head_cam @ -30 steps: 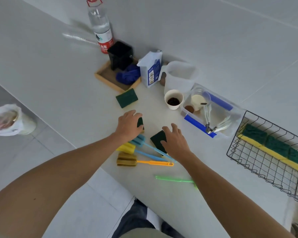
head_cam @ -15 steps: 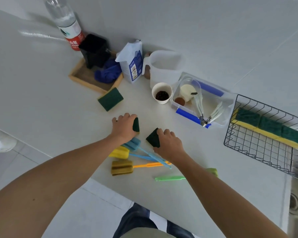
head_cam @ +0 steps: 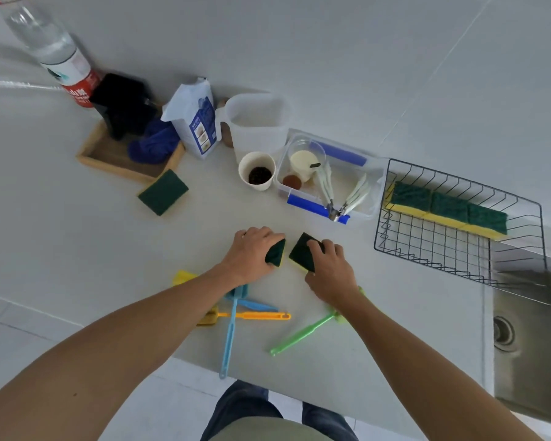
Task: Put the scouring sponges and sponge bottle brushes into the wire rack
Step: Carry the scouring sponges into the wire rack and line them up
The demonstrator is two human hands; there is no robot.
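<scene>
White countertop (head_cam: 77,237), and both hands are on sponges: the left hand (head_cam: 252,254) closes round one green scouring sponge (head_cam: 275,253), the right hand (head_cam: 330,270) grips a second (head_cam: 302,249) just beside it. A third sponge (head_cam: 163,192) lies loose by the wooden tray (head_cam: 109,160). Three more stand in a row (head_cam: 447,211) inside the wire rack (head_cam: 427,249). Four bottle brushes lie near the edge: a long blue one (head_cam: 229,332), a shorter blue one (head_cam: 256,304), orange (head_cam: 255,316), green (head_cam: 299,335).

Along the worktop's back edge stand a water bottle (head_cam: 56,55), wooden tray (head_cam: 115,157), paper bag (head_cam: 194,117), white jug (head_cam: 256,125), cup (head_cam: 256,170) of possibly coffee grounds, and clear tub (head_cam: 371,183).
</scene>
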